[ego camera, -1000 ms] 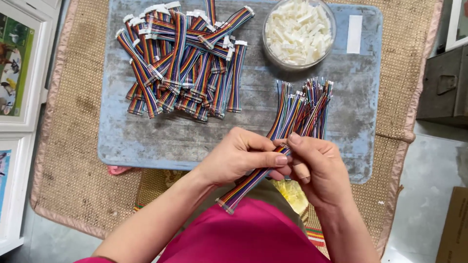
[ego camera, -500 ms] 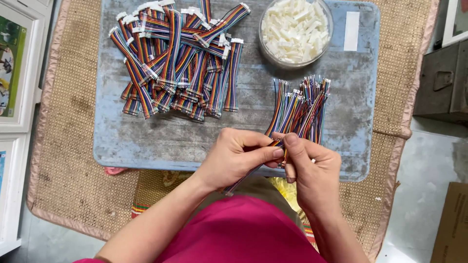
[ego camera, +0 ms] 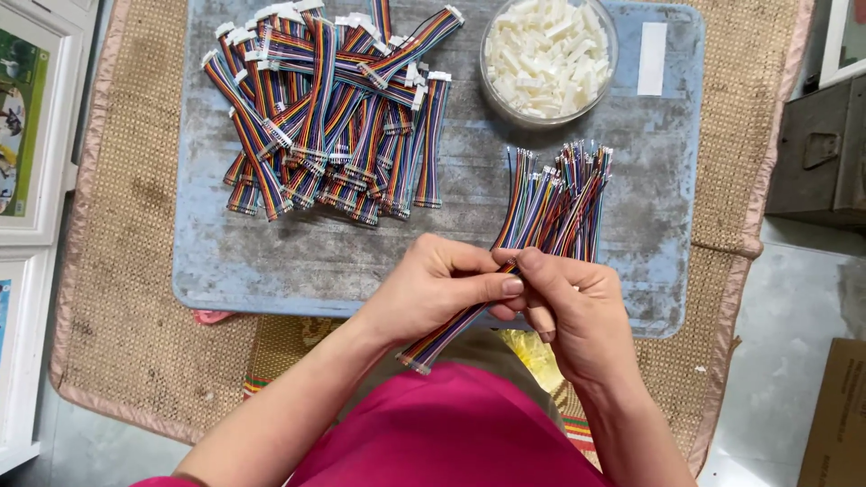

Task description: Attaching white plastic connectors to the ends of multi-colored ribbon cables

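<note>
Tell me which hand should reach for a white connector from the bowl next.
Right, probably. The right hand lies nearer the bowl of white connectors, with only fingertips on the rainbow ribbon cable. The left hand wraps that cable and could keep it.

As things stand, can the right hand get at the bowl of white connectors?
Probably yes. The bowl of white connectors sits open-topped at the board's far right, beyond the right hand. Only the loose wire bundle lies between, flat on the board. But both hands are pinching a ribbon cable.
</note>
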